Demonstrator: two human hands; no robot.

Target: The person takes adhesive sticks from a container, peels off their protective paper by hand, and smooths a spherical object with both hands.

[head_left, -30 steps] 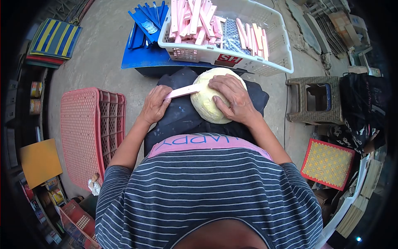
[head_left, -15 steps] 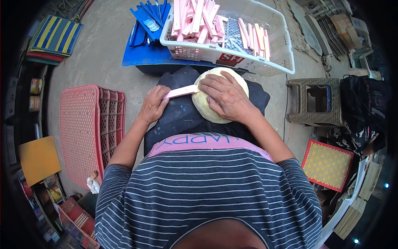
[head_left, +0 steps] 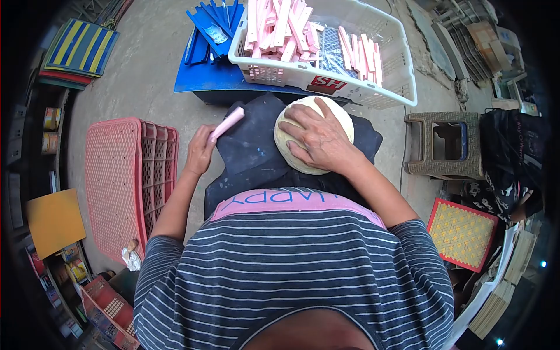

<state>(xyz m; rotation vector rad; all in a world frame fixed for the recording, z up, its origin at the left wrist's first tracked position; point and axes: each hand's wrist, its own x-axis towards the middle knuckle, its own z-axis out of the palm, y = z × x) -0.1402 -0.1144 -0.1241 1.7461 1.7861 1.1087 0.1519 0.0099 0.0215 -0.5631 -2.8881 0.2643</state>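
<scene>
My left hand (head_left: 202,150) is closed around one end of a pink wooden strip (head_left: 228,122), which points up and to the right over dark cloth (head_left: 251,151) on my lap. A round, cream-coloured, dome-like thing (head_left: 335,119) rests on the same cloth; I cannot make out what it is. Across its top lies my right hand (head_left: 315,136), fingers spread and touching its surface. The strip's free end is well apart from the round thing.
Ahead, a white plastic basket (head_left: 373,99) holds many pink strips (head_left: 283,29); it stands on a blue surface (head_left: 192,81) beside blue pieces (head_left: 213,29). A pink crate (head_left: 114,181) is at left, a woven-pattern stool (head_left: 443,143) at right, and a red-edged yellow panel (head_left: 464,233) at lower right.
The pink strip has moved left, away from the round thing and from under my right fingers, and now tilts upward. My left hand moved left and slightly down with it.
</scene>
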